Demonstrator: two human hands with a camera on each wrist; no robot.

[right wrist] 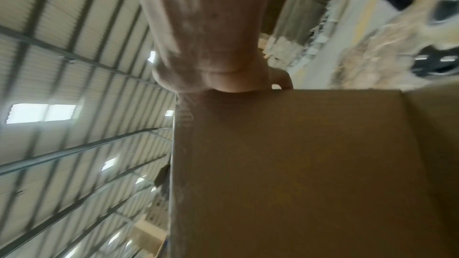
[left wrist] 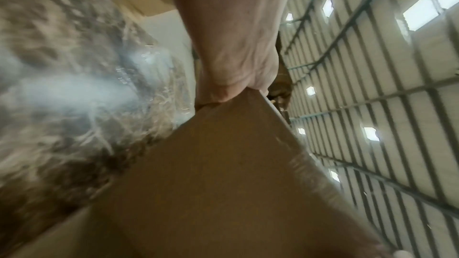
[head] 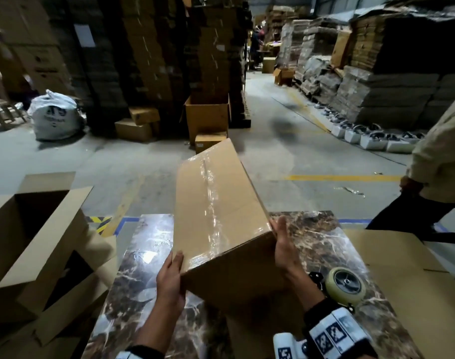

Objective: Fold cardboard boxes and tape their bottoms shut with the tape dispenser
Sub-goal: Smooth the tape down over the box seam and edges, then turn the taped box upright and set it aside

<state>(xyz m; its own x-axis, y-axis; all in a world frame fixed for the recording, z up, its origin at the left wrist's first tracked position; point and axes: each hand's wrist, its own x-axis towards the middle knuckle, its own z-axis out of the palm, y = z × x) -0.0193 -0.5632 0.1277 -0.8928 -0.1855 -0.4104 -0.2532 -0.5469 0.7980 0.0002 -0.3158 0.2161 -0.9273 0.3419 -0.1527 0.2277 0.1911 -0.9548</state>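
A brown cardboard box is held tilted above the marble-patterned table, its closed face up, with clear tape running along the centre seam. My left hand grips the near left corner, thumb on the taped face. At the near right corner my right hand clasps the edge. In the left wrist view the box sits in the fork of my left hand. The right wrist view has my right hand pressed on the box. The tape dispenser lies on the table just right of my right wrist.
An open-topped box stands to the left of the table. Flat cardboard lies at the right. A person in a light top is bent over at the far right. Stacks of cardboard line the concrete aisle ahead.
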